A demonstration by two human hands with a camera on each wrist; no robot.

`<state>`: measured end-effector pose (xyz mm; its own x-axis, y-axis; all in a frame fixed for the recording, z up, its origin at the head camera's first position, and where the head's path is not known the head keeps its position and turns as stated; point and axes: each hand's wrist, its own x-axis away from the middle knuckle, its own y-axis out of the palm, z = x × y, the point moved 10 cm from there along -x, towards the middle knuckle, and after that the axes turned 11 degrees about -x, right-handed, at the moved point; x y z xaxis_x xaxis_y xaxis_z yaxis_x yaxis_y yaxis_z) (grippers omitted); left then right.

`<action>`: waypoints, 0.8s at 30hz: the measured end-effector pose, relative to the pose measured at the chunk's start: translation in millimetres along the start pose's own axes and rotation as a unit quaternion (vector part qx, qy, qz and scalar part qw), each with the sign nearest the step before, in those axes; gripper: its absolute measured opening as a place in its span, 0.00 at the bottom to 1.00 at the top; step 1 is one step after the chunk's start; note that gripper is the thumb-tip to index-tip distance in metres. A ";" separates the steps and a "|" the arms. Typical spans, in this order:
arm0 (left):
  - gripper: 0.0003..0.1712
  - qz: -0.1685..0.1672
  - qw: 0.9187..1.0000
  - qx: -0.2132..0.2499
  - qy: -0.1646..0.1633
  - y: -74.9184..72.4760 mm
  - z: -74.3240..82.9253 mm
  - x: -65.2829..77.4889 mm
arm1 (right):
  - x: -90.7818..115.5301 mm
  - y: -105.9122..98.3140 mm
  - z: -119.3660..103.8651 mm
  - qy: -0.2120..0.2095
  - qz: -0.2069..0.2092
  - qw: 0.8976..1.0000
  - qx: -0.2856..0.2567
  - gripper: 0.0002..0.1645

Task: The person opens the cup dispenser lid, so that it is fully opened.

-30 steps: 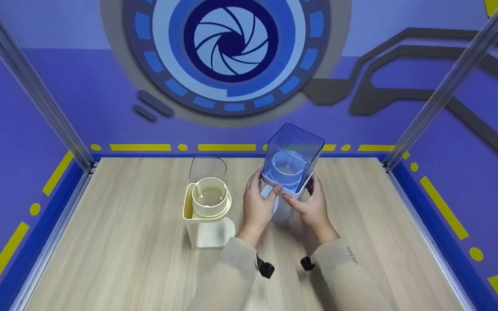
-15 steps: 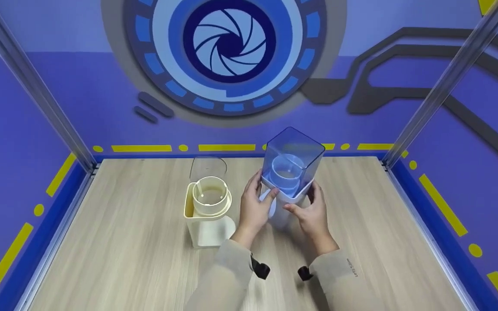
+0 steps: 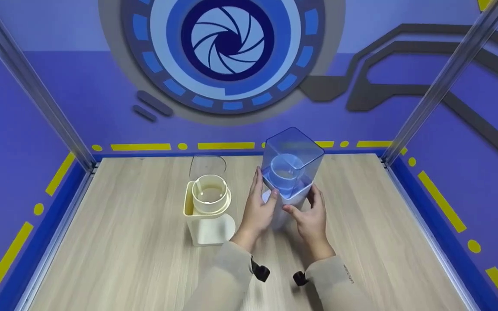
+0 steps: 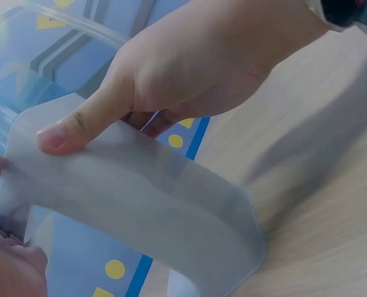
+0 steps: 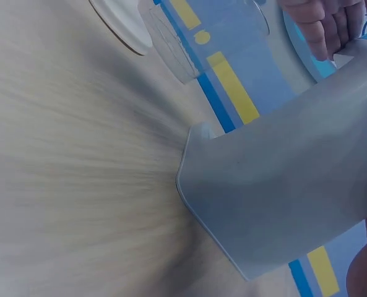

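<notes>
Head view: left hand [image 3: 258, 211] curls round blue-topped container [image 3: 291, 190]; right hand [image 3: 312, 219] likewise.

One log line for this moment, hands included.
left hand: grips blue container | right hand: grips blue container | cream container: stands on table

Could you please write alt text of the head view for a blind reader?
A person's left hand and right hand hold a white container with a translucent blue top. To its left, a cream container stands on a wooden table, with a clear piece behind it.
</notes>
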<state>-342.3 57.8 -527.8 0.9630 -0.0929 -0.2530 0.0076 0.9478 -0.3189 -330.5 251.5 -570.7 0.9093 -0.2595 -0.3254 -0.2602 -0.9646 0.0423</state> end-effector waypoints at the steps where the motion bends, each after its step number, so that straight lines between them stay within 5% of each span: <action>1: 0.50 0.001 1.000 -0.008 0.005 0.7 0.3 2.3 | 0.6 -0.4 -0.3 -0.001 0.001 1.000 -0.001 0.65; 7: 0.60 0.025 0.998 -0.049 0.032 3.4 -1.7 17.9 | 2.3 -10.0 -3.9 -0.018 0.040 0.999 -0.011 0.49; 12: 0.44 0.095 0.991 -0.074 0.051 -3.5 -6.3 30.4 | 5.6 -17.2 -8.7 -0.046 0.068 0.996 -0.029 0.29; 16: 0.32 0.145 0.985 -0.071 0.063 -10.8 -7.3 37.5 | 9.3 -17.5 -11.0 -0.065 0.064 0.994 -0.064 0.26; 24: 0.27 0.159 0.983 -0.060 0.069 -17.2 -8.5 40.7 | 20.9 -13.3 -19.4 -0.110 0.049 0.991 -0.061 0.19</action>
<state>-305.5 35.1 -540.4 0.8657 0.1543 -0.4763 -0.3284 0.8931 -0.3075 -301.7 258.0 -559.7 0.7851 -0.3497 -0.5111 -0.2907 -0.9369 0.1945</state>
